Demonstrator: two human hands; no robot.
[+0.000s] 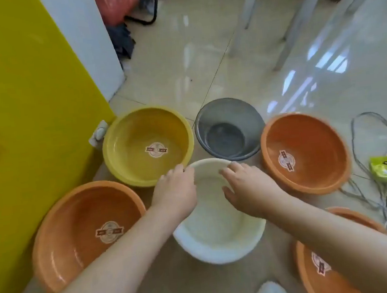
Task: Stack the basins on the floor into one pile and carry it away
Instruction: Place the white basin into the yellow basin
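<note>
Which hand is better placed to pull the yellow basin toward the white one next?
The left hand. Its fingers lie on the white basin rim, right beside the yellow basin. The right hand sits farther away, nearer the grey basin.

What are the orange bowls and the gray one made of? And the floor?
The orange basins look like smooth, slightly glossy plastic: thin moulded rims and stickers inside. The gray basin seems to be see-through tinted plastic, since the floor shows faintly through it. The floor looks like polished tile, with thin joint lines and mirror-like reflections.
</note>
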